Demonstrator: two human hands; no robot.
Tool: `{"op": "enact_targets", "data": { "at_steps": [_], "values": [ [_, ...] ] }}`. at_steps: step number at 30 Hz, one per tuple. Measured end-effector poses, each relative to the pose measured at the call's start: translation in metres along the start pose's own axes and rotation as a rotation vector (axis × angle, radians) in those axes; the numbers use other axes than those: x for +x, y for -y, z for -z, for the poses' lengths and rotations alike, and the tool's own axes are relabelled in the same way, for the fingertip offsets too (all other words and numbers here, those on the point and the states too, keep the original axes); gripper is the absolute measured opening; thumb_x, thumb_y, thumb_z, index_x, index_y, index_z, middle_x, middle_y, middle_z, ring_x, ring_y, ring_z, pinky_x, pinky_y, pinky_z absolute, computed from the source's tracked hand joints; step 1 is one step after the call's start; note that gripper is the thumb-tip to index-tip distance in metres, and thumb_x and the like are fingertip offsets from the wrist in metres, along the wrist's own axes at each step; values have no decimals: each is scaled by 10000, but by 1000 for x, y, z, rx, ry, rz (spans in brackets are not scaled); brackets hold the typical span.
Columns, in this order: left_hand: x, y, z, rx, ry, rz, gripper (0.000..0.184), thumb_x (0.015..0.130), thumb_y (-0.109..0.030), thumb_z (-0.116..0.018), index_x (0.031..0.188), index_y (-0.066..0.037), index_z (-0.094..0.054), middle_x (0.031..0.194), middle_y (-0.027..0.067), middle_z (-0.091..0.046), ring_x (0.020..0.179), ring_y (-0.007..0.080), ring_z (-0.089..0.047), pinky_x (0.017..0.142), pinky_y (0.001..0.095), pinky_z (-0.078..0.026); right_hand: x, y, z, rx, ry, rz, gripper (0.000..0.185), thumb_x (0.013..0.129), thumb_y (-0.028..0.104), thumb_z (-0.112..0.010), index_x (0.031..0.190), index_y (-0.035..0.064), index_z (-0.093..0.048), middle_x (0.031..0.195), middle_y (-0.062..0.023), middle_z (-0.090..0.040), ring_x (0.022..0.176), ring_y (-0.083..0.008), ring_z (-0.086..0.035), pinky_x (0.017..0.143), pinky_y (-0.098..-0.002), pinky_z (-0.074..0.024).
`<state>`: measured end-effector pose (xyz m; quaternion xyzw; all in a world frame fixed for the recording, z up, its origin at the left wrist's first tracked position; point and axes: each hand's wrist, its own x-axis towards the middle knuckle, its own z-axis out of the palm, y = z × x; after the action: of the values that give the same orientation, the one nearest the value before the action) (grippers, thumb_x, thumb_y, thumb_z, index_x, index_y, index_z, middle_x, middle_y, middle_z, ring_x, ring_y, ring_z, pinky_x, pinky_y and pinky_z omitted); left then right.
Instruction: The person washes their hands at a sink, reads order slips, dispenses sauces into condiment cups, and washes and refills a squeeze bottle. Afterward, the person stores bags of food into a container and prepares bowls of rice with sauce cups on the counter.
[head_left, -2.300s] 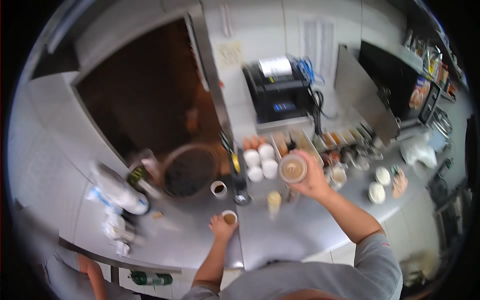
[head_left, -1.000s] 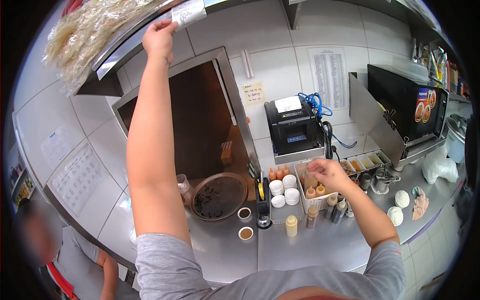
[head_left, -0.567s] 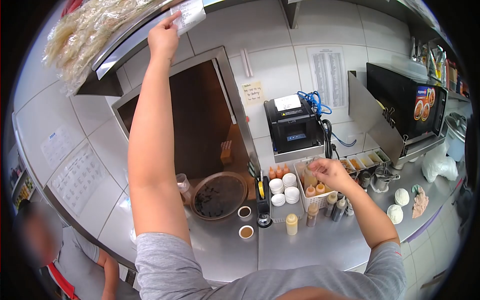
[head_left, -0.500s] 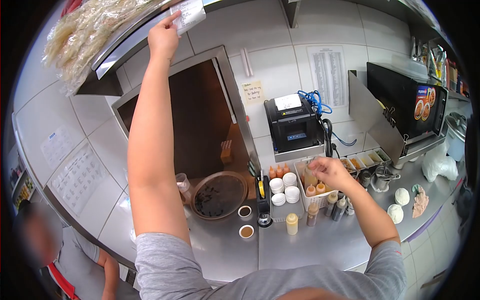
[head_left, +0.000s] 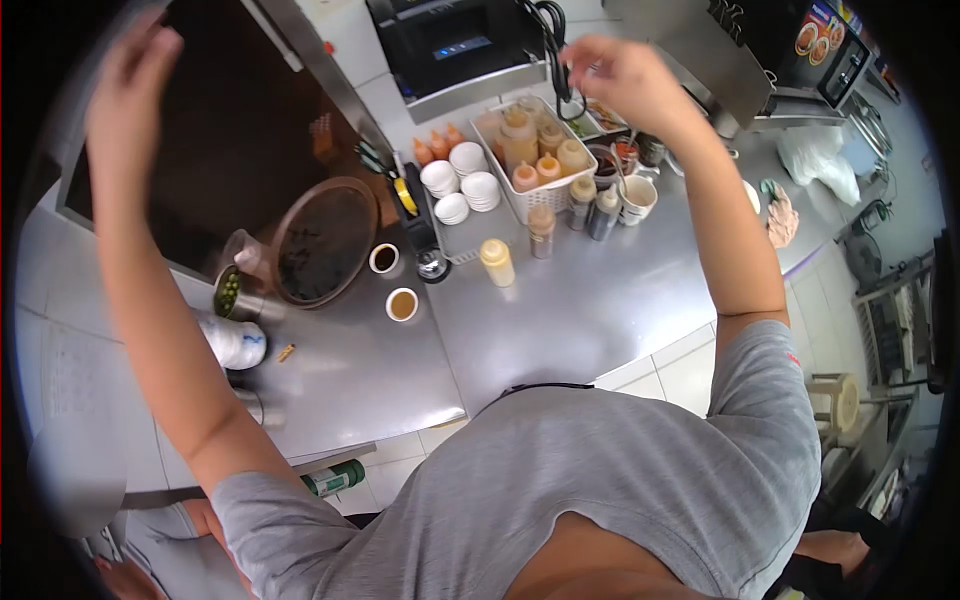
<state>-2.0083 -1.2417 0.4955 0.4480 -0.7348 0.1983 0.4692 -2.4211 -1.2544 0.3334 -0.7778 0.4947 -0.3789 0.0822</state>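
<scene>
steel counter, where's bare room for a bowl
A broad patch of the steel counter lies right of its seam, between the cream-coloured squeeze bottle and the near edge. Another lies left of the seam, in front of the cup of light-brown sauce. The back is crowded with stacked white bowls and a white basket holding squeeze bottles.

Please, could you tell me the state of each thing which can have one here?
Left hand: raised, blurred
Right hand: raised, holding nothing visible
Black cable: looped
Printer display: lit
White basket: loaded with bottles
Yellowish bottle: upright
White bowls: stacked
Upper cup: uncovered, holding dark liquid
Lower cup: uncovered, holding brown liquid
</scene>
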Motion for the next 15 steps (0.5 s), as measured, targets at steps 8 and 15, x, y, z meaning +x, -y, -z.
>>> {"op": "enact_targets", "data": {
  "at_steps": [8,15],
  "values": [
    [-260,22,-205,-556,1062,491,368,834,-158,-687,1166,-18,-609,946,110,-673,859,193,-643,763,309,-508,-17,-125,-123,-102,435,-104,286,762,119,-606,1020,1,-636,944,-208,-656,900,-367,-625,792,-403,-497],
    [-324,26,-363,-188,760,167,353,774,-167,-698,1112,-82,-645,1166,130,-597,1126,316,-530,979,433,-385,23,-117,-168,-333,422,-160,194,757,145,-583,894,38,-668,898,-179,-673,843,-348,-649,735,-452,-512]
  ]
}}
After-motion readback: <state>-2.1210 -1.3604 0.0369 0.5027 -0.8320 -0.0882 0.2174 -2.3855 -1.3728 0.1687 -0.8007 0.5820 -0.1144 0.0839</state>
